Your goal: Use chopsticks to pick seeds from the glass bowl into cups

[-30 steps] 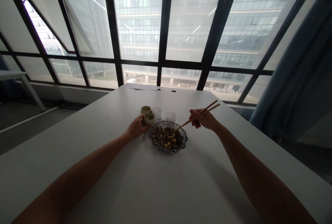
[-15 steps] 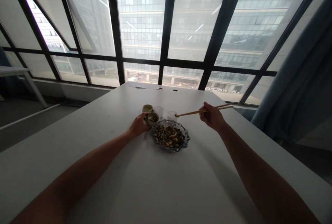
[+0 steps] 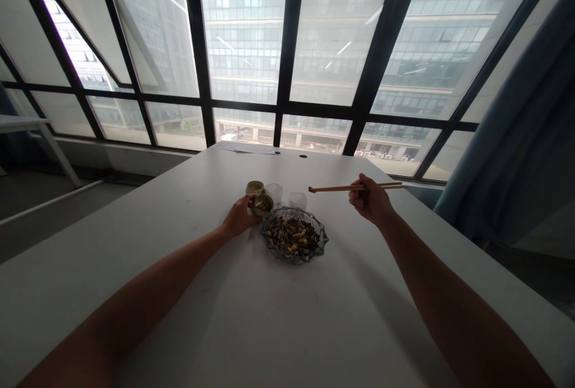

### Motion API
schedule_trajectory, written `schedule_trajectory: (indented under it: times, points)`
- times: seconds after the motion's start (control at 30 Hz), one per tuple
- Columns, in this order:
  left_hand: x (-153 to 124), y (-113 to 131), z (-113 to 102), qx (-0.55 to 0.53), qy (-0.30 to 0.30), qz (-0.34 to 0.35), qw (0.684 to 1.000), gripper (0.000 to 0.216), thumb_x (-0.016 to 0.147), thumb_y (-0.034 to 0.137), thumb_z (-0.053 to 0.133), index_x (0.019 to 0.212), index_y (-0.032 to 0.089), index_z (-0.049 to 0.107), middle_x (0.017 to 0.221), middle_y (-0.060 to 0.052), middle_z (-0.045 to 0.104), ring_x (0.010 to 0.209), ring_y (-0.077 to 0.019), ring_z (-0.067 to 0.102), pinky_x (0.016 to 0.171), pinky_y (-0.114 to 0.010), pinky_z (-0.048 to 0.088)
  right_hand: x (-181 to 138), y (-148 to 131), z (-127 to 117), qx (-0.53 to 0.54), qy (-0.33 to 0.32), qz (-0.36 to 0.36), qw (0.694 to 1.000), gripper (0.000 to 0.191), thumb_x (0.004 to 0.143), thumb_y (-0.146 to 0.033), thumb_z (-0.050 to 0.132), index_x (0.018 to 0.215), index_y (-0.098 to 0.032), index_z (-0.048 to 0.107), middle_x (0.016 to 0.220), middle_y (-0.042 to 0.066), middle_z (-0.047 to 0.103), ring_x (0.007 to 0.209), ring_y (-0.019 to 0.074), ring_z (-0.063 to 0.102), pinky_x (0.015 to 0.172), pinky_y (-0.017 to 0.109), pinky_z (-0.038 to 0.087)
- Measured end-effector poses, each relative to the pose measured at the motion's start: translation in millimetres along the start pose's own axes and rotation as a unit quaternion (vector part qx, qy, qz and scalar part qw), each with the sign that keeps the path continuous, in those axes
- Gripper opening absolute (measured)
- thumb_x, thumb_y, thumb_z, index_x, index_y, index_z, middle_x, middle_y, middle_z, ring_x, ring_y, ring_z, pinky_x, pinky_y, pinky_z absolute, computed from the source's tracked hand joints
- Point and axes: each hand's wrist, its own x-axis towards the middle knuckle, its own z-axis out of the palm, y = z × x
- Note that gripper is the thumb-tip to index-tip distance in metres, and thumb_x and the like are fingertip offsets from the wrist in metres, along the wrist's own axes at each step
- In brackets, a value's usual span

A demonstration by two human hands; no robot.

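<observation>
My left hand (image 3: 239, 217) is closed round a small cup (image 3: 262, 205), tilted toward me, with some dark bits inside. It is at the left rim of a scalloped glass bowl (image 3: 325, 246) full of what look like sunflower seeds and peanuts (image 3: 294, 233). My right hand (image 3: 371, 199) grips a pair of wooden chopsticks (image 3: 333, 188), held nearly level above the table. At their tips is a small dark piece (image 3: 311, 189), too small to name. Behind the bowl are two clear plastic cups, one on the left (image 3: 274, 193) and one on the right (image 3: 297, 200).
A second greenish cup (image 3: 255, 187) stands just behind the held one. Papers (image 3: 247, 148) lie at the far edge of the white table (image 3: 287, 322), by two dark round holes. Windows rise beyond it; a blue curtain (image 3: 516, 154) hangs on the right.
The chopsticks have risen and their tips have swung up, away from the right clear cup, with the dark piece still at them. The left hand and its cup stay about where they were.
</observation>
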Motion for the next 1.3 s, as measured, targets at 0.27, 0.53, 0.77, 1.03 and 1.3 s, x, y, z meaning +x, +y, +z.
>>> schedule_trajectory:
  times: [0.27,0.53,0.77,1.03,1.3]
  points:
    - [-0.7,3.8,-2.0,0.000,-0.001,-0.025,1.000,0.064,0.066,0.035,0.079,0.124,0.018,0.058,0.106,-0.009,0.073,0.089,-0.0236,0.069,0.080,-0.037,0.057,-0.5,2.5,11.9,-0.073,0.025,-0.054,0.996,0.042,0.077,-0.057,0.074,0.063,-0.021,0.056,0.045,0.001,0.055,0.036,0.0114,0.045,0.031,0.025,0.034]
    - [-0.9,5.5,-0.5,-0.026,0.024,-0.031,0.999,0.066,0.065,0.044,0.081,0.120,0.016,0.059,0.100,-0.009,0.074,0.084,-0.0227,0.070,0.074,-0.035,0.057,-37.9,21.5,84.1,-0.157,0.048,-0.167,0.972,0.057,0.082,-0.075,0.060,0.073,-0.019,0.064,0.055,0.006,0.065,0.039,0.0134,0.054,0.038,0.027,0.042]
    - [-0.9,10.9,1.1,-0.022,0.057,0.026,0.998,0.068,0.065,0.040,0.084,0.123,0.018,0.057,0.111,-0.012,0.071,0.094,-0.0240,0.068,0.080,-0.037,0.059,-52.6,53.3,102.5,-0.195,0.004,-0.175,0.965,0.056,0.083,-0.076,0.057,0.079,-0.021,0.065,0.062,0.005,0.067,0.046,0.0153,0.058,0.045,0.030,0.047]
    - [-1.4,10.2,1.1,-0.010,0.051,0.018,0.998,0.065,0.066,0.039,0.082,0.122,0.019,0.057,0.110,-0.010,0.071,0.091,-0.0236,0.070,0.082,-0.038,0.059,-48.6,61.8,97.6,-0.222,-0.048,-0.146,0.963,0.057,0.081,-0.077,0.059,0.081,-0.020,0.068,0.067,0.004,0.069,0.054,0.0150,0.061,0.052,0.028,0.051]
    - [0.3,4.5,2.0,0.003,0.038,-0.028,0.999,0.065,0.065,0.045,0.081,0.119,0.017,0.059,0.098,-0.008,0.074,0.083,-0.0231,0.070,0.076,-0.036,0.057,-45.9,29.5,83.1,-0.282,-0.101,-0.108,0.948,0.060,0.077,-0.077,0.063,0.067,-0.019,0.068,0.049,0.003,0.062,0.042,0.0128,0.054,0.041,0.025,0.045]
